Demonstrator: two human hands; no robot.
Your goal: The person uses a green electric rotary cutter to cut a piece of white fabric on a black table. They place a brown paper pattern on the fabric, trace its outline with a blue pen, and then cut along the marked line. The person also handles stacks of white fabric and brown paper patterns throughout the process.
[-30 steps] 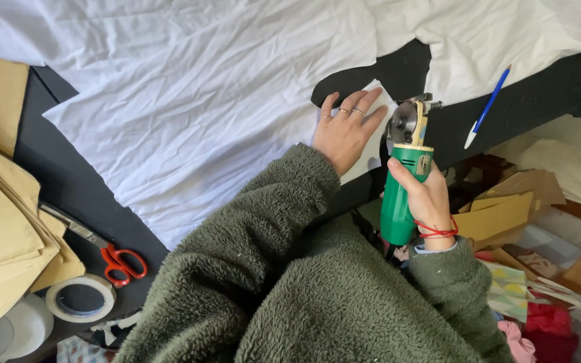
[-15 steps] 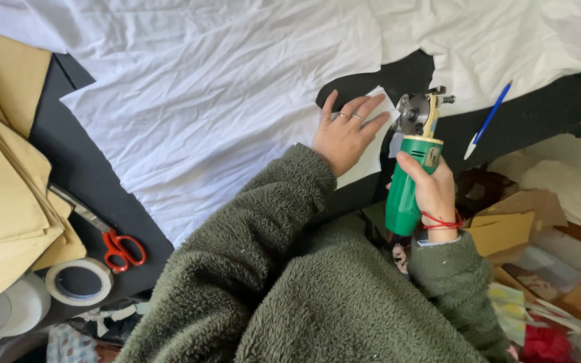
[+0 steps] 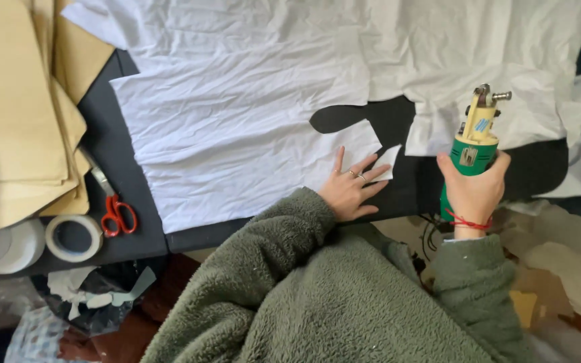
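- The white fabric [image 3: 250,114] is spread across the black bench [image 3: 119,151], wrinkled, with a curved cut-out already opened at its lower edge, at about 12 o'clock from the left hand.
- The left hand [image 3: 350,189] is laid flat with fingers spread wide on the fabric's corner flap, holding nothing, only pressing down; rings are seen on two fingers.
- The right hand [image 3: 473,191] is wrapped tight around the green body of the electric rotary cutter [image 3: 473,138], which is held upright with its yellow head lifted off the bench, at 3 o'clock from the left hand and well apart from it.
- For a clean cut, it is judged that the cloth should be smoothed and kept taut under the flat palm, with fingertips kept clear of the blade's line.
- The cutter's base is best set flat on the bench before it is fed into the fabric edge; a tilted entry could snag the wrinkles.
- A small loose white scrap [image 3: 387,163] lies just beside the left fingertips and is better brushed aside.
- Red-handled scissors [image 3: 114,208] and a tape roll [image 3: 73,237] are parked at 9 o'clock, beside stacked tan paper patterns [image 3: 15,114].
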